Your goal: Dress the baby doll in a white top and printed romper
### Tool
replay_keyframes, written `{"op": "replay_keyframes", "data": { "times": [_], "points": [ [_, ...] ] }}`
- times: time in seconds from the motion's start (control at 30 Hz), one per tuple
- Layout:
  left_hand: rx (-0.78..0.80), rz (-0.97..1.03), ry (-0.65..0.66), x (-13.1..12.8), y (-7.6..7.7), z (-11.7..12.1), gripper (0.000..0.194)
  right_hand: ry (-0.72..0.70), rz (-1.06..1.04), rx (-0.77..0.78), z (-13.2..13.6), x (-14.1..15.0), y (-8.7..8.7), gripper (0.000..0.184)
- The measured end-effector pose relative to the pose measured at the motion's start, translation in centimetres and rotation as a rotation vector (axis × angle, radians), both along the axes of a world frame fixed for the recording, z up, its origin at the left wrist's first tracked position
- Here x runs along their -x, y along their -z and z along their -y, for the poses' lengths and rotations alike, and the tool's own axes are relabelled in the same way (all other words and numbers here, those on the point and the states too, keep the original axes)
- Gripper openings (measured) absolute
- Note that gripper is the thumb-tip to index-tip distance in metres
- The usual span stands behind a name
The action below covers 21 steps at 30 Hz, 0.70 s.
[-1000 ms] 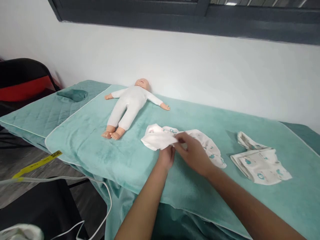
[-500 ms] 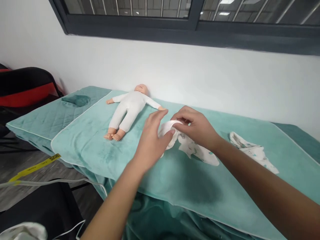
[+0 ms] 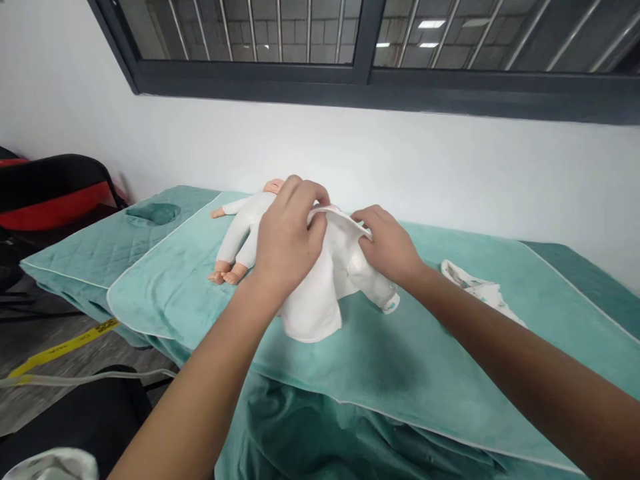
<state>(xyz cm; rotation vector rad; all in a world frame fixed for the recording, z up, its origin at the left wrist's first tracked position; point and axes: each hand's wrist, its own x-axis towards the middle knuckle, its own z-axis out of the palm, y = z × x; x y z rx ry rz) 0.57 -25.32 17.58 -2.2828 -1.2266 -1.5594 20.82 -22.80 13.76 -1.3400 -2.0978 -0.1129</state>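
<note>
Both hands hold a small white baby shirt (image 3: 315, 300) by its upper edge, above the green-covered bed. My left hand (image 3: 293, 233) pinches the edge on the left, between thumb and fingers. On the right, my right hand (image 3: 385, 241) grips the same edge, with a sleeve hanging below it. The shirt's plain white side shows, with a bit of green print at the sleeve end. Behind my left hand lies a baby doll (image 3: 245, 223) in a white suit, on its back; its far arm and part of its body are hidden.
Another folded printed cloth (image 3: 483, 291) lies right of my hands on the green sheet (image 3: 440, 393). The bed's face hole (image 3: 153, 213) is at the left. Black and red chairs (image 3: 60, 193) stand beyond. A yellow-tagged cable (image 3: 60, 350) crosses at lower left.
The shirt was bunched between my hands; now it hangs spread open from its upper edge. My left hand has risen and closed on the edge. The view has tilted up slightly.
</note>
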Motion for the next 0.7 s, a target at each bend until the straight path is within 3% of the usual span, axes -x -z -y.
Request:
{"op": "replay_keyframes", "data": {
  "times": [0.13, 0.3, 0.43, 0.53, 0.7],
  "points": [
    [-0.043, -0.186, -0.28, 1.7, 0.5, -0.8, 0.026, 0.081, -0.199, 0.028, -0.7, -3.0, 0.0, 0.037],
    [-0.042, -0.272, -0.434, 3.6, 1.3, -2.2, 0.027, 0.197, -0.196, -0.051, 0.4, -5.2, -3.6, 0.03],
    [-0.064, -0.192, -0.398, 3.9, 1.6, -2.7, 0.028, 0.308, -0.14, -0.053, 1.9, -5.9, -6.2, 0.032],
    [0.033, -0.138, -0.331, 4.0, 1.9, -2.7, 0.036, 0.41, 0.011, -0.052, 3.2, -6.4, -7.1, 0.043],
    [0.223, -0.065, -0.29, 4.0, 2.2, -2.3, 0.039, 0.63, 0.283, 0.297, 4.0, -7.3, -7.2, 0.043]
  ]
}}
